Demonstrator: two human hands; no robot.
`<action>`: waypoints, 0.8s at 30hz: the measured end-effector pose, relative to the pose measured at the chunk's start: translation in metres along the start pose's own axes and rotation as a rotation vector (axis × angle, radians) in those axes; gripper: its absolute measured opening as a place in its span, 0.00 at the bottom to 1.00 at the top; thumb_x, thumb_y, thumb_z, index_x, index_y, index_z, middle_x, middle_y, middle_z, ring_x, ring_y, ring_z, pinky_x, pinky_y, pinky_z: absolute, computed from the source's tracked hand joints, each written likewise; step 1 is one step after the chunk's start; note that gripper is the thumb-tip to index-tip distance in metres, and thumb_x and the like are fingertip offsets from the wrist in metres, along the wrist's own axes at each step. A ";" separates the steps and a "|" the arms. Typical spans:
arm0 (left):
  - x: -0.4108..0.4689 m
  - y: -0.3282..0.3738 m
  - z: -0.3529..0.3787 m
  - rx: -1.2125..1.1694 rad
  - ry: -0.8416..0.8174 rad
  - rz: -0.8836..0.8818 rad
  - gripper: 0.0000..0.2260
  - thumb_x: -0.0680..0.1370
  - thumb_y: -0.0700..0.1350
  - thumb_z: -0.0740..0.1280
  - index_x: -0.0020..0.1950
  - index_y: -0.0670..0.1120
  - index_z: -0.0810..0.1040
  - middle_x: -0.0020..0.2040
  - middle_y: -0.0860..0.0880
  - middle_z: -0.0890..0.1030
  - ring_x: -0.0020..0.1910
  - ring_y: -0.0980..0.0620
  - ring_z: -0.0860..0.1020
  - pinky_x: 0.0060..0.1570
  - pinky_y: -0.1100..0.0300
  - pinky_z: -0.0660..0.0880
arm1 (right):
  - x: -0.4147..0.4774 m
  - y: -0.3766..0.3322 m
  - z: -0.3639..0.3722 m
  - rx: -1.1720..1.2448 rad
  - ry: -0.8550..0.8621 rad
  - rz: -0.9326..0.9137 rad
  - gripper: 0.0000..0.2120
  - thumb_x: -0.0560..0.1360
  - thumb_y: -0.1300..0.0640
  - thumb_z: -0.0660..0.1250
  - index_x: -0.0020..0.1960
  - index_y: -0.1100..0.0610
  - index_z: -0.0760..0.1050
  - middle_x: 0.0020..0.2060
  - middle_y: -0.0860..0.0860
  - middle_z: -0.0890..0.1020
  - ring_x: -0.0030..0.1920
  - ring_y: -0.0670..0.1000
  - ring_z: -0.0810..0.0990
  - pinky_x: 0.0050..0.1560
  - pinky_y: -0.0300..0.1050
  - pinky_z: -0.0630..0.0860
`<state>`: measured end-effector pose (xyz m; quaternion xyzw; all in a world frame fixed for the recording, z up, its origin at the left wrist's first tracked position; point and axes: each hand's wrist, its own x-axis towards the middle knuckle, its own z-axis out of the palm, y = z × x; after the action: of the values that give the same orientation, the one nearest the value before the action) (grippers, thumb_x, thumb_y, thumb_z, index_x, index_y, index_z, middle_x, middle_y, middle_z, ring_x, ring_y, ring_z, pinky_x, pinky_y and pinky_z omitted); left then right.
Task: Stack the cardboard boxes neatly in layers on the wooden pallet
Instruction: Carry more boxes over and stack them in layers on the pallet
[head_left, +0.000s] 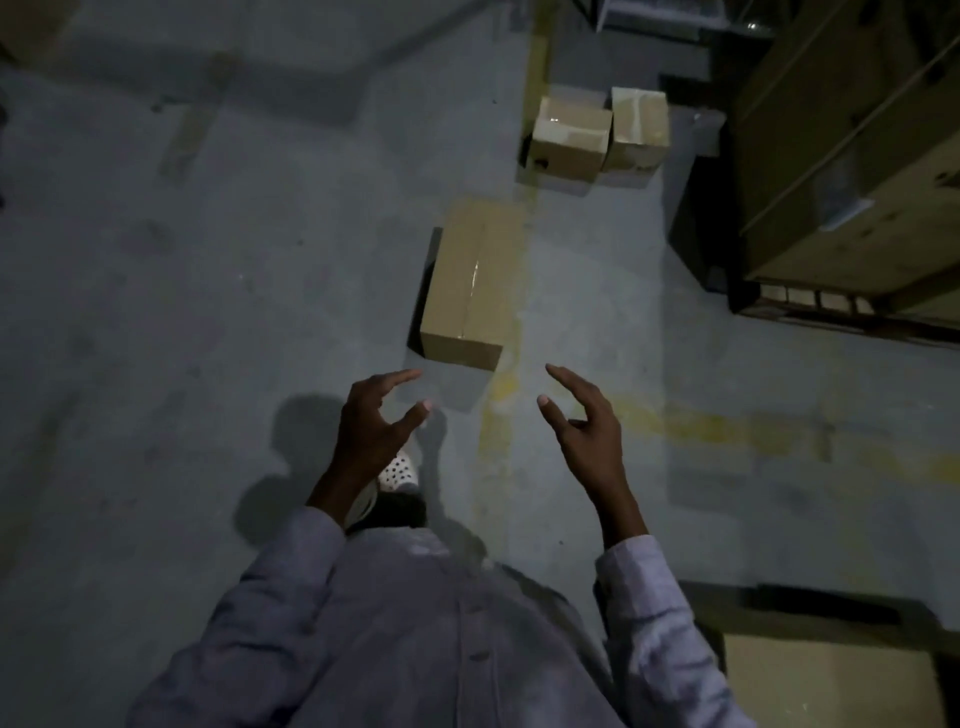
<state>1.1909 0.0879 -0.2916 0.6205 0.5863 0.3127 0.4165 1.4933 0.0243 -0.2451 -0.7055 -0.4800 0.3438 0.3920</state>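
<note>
Fingers spread on both your left hand (375, 415) and right hand (582, 415), holding nothing, just short of the box (470, 283) on the floor (208, 312). Its long axis runs away from you, taped seam along the top. It looks stiff and probably light; grip the two long sides low.

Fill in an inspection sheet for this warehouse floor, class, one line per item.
Surface: grey concrete floor, worn yellow lines.
Job's things: long cardboard box lying on floor; left small box beside right small box beyond it; wooden pallet at right bearing stacked boxes.
Clutter: nothing seen.
Hands: left hand and right hand open, empty, short of the long box.
Cables: nothing seen.
Surroundings: dim light; another carton lower right.
</note>
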 end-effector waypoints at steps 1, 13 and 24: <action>0.025 0.000 -0.009 0.014 -0.021 0.015 0.22 0.76 0.64 0.73 0.69 0.62 0.81 0.68 0.59 0.80 0.69 0.54 0.75 0.66 0.44 0.77 | 0.021 -0.008 0.009 -0.002 0.014 0.034 0.19 0.83 0.46 0.73 0.72 0.34 0.78 0.73 0.39 0.76 0.74 0.42 0.72 0.62 0.62 0.82; 0.315 -0.171 0.083 0.171 -0.278 0.219 0.21 0.81 0.63 0.70 0.74 0.65 0.76 0.78 0.64 0.72 0.81 0.48 0.67 0.78 0.32 0.58 | 0.276 0.178 0.165 -0.262 -0.132 0.053 0.25 0.83 0.41 0.70 0.79 0.34 0.70 0.81 0.36 0.66 0.84 0.52 0.58 0.81 0.64 0.62; 0.473 -0.499 0.262 0.055 -0.192 0.433 0.19 0.80 0.39 0.75 0.71 0.42 0.82 0.83 0.41 0.66 0.79 0.46 0.71 0.77 0.45 0.70 | 0.444 0.485 0.331 -0.231 -0.088 -0.186 0.23 0.83 0.44 0.72 0.77 0.45 0.76 0.82 0.44 0.68 0.83 0.48 0.64 0.80 0.68 0.62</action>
<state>1.2433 0.4983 -0.8997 0.7698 0.4054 0.3183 0.3766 1.5405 0.4065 -0.8726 -0.6828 -0.5962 0.2790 0.3172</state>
